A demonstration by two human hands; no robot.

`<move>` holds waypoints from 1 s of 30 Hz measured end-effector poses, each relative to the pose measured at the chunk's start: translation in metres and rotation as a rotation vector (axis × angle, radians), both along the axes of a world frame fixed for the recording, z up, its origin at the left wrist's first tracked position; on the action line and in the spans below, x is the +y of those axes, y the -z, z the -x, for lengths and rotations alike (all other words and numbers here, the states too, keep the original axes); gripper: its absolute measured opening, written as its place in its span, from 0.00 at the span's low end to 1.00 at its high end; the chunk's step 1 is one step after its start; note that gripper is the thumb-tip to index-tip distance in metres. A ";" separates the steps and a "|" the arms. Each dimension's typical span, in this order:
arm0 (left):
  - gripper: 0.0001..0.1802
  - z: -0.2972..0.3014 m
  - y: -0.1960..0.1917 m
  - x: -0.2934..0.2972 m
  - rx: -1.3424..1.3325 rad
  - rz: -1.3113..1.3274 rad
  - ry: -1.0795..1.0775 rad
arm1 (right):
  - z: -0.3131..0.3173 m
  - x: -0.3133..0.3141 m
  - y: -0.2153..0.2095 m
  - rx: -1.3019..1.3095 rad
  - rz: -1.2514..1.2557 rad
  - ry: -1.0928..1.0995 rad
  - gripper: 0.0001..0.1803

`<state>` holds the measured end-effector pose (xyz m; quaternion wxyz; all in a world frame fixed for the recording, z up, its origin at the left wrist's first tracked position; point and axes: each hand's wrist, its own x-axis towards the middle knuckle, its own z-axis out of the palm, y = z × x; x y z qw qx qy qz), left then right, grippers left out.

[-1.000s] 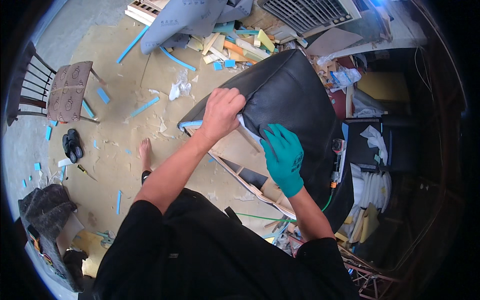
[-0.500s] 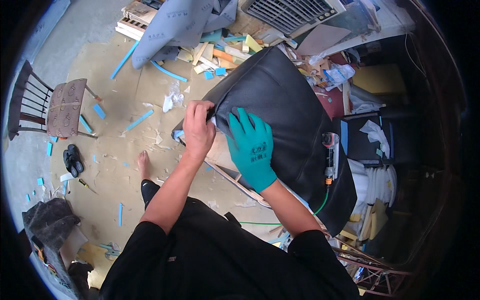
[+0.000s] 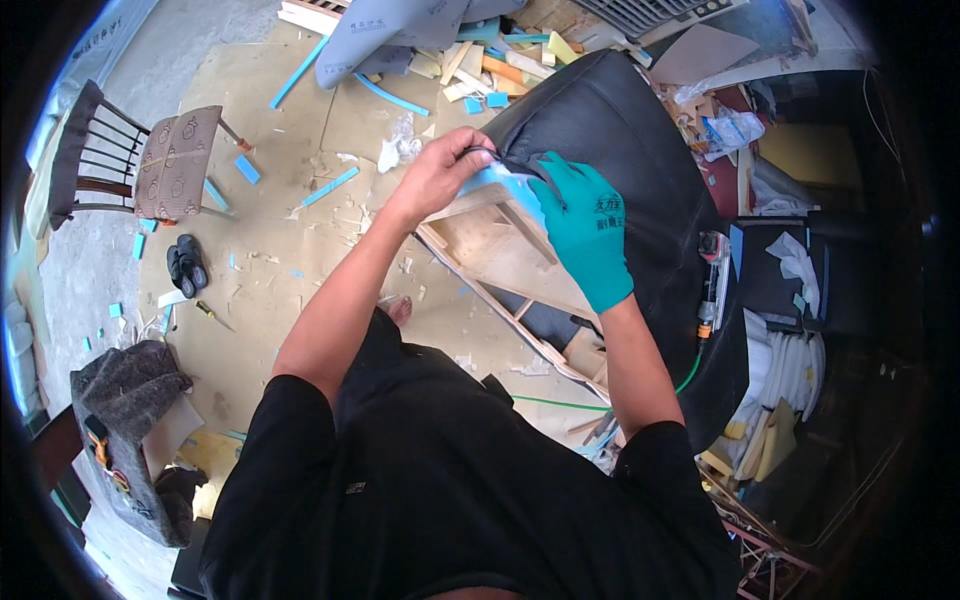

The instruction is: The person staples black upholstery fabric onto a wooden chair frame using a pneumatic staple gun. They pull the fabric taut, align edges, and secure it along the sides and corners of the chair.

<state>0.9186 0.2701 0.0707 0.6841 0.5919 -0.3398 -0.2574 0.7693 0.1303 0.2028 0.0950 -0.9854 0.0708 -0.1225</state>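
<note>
A black leather cover (image 3: 660, 180) is draped over a piece of furniture with a wooden frame (image 3: 478, 282) open on the side facing me. My bare left hand (image 3: 440, 175) pinches the edge of the leather at the frame's far left corner. In a green work glove, my right hand (image 3: 585, 235) has its fingers curled over the same leather edge, a little to the right. Between the hands, the leather is lifted off the corner, where whitish-blue padding (image 3: 512, 185) shows. Some right fingertips are hidden in the fold.
An air stapler (image 3: 713, 280) lies on the leather at right, trailing a green hose (image 3: 560, 403). Foam and wood scraps (image 3: 490, 75) are heaped at the far side. A chair (image 3: 180, 165), sandals (image 3: 186, 266) and a screwdriver (image 3: 207, 310) are on the left. Blue foam strips (image 3: 330, 187) litter the floor.
My view has shifted, so the scene sits farther right. The leather edge is pulled up and back from the corner, showing more frame and padding. My hands have spread farther apart.
</note>
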 end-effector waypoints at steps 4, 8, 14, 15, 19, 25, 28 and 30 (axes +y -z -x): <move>0.14 0.015 0.008 -0.012 0.130 0.051 0.003 | 0.002 0.003 0.002 -0.032 -0.044 0.039 0.16; 0.18 0.006 0.019 -0.018 0.177 0.040 0.073 | 0.002 0.001 0.009 -0.010 -0.108 0.128 0.15; 0.17 -0.019 0.011 -0.022 0.197 0.059 0.285 | 0.001 -0.001 0.006 -0.051 -0.102 0.128 0.15; 0.17 -0.019 0.010 -0.022 0.207 0.078 0.303 | 0.002 0.000 0.006 -0.044 -0.102 0.148 0.15; 0.22 -0.021 0.037 -0.026 0.271 0.078 0.260 | -0.001 0.009 0.008 -0.048 -0.069 0.174 0.15; 0.28 -0.010 0.036 -0.026 0.302 0.098 0.296 | 0.004 0.018 0.001 -0.032 0.072 0.136 0.14; 0.22 -0.009 0.047 -0.028 0.311 0.131 0.210 | -0.009 0.016 0.002 -0.053 0.121 0.071 0.15; 0.21 -0.002 0.032 -0.025 0.322 0.189 0.237 | 0.000 0.016 0.004 -0.054 0.108 0.064 0.15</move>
